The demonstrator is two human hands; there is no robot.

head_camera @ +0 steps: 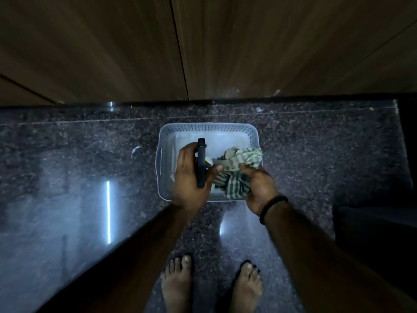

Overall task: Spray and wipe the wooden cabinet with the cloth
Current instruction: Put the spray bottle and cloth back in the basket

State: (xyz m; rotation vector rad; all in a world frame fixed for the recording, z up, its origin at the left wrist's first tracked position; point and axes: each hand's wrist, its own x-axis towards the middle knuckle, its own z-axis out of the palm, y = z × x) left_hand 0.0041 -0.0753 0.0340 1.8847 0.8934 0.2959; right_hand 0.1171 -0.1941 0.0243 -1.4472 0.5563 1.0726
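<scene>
A white perforated plastic basket [203,128] stands on the dark speckled floor in front of the wooden cabinet [112,46]. Over the basket, my left hand [187,179] is closed around a spray bottle [201,163] whose dark trigger head points away from me. My right hand [259,188] grips a crumpled green-and-white striped cloth [239,164] that hangs over the basket's right side. The bottle's body is hidden under my hand. The cabinet's brown doors fill the top of the view, with a dark vertical gap between two of them.
My two bare feet [212,283] stand on the glossy granite floor [79,177] just behind the basket. A dark object [374,233] sits at the right edge. Light streaks reflect off the floor at the left.
</scene>
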